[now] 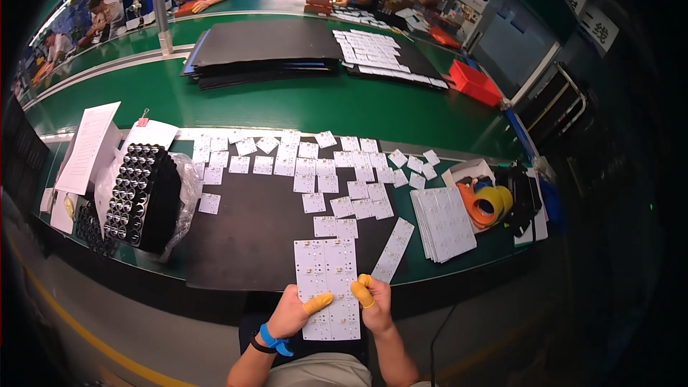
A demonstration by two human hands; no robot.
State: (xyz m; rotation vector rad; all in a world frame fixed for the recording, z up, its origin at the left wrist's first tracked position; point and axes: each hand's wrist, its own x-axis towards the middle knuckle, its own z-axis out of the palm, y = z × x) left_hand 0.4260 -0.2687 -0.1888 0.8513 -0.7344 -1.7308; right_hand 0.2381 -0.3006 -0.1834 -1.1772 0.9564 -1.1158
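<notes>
My left hand [294,312] grips the left edge of a white circuit board panel [326,258], its yellow-cotted thumb lying across the front. The panel is tilted up over the bench's near edge and has a lengthwise seam. At the panel's right edge is my right hand [374,304], its yellow-cotted fingers closed together and apparently pinching that edge. A narrow white board strip [393,249] lies just beyond it on the black mat [244,244]. Many small square white boards [305,172] are spread over the mat's far and right parts.
A stack of white panels [444,223] lies at right, beside a box holding orange and yellow tape rolls [486,206]. At left stand a black tray of round cells [143,197] and papers [89,147]. Farther back are black sheets [265,46], a red bin [474,82] and co-workers.
</notes>
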